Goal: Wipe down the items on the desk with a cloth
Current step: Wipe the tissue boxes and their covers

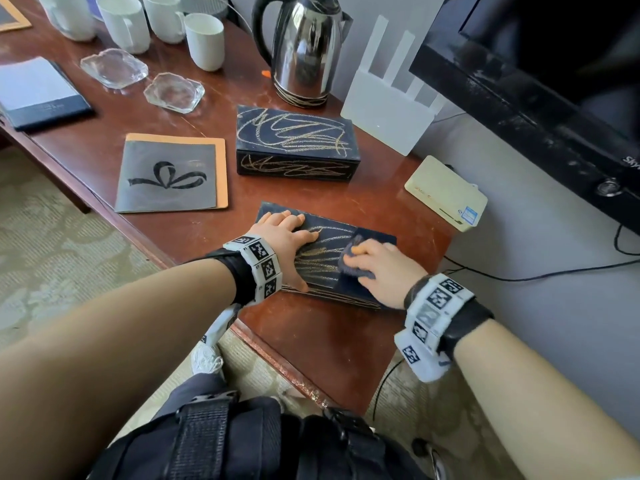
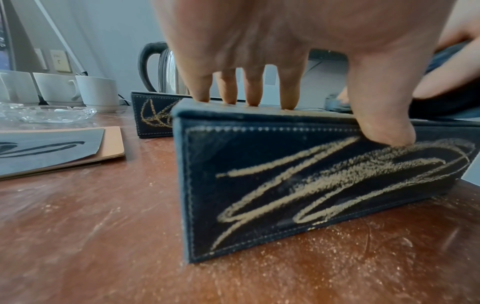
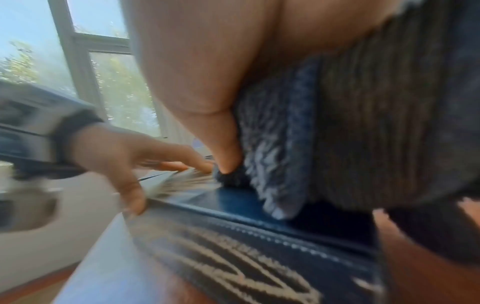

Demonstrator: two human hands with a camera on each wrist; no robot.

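Note:
A dark blue box (image 1: 322,252) scribbled with tan chalk lies near the front of the wooden desk (image 1: 311,341). My left hand (image 1: 284,233) holds its left end. The fingers (image 2: 249,90) stand on the lid and the thumb (image 2: 384,127) hooks over the front face (image 2: 311,185). My right hand (image 1: 381,268) grips a bunched grey-blue cloth (image 1: 353,268) and presses it on the right part of the lid. In the blurred right wrist view the thumb (image 3: 223,148) lies against the cloth (image 3: 324,123), on top of the box (image 3: 259,257). The lid right of the cloth is free of chalk.
A second scribbled box (image 1: 294,140) sits behind, with a steel kettle (image 1: 304,50) and a white router (image 1: 384,112) beyond it. A grey folder (image 1: 169,174) lies left. A cream device (image 1: 443,192) is right, under a TV (image 1: 536,81). Glass ashtrays (image 1: 173,91) and mugs (image 1: 204,39) stand far left.

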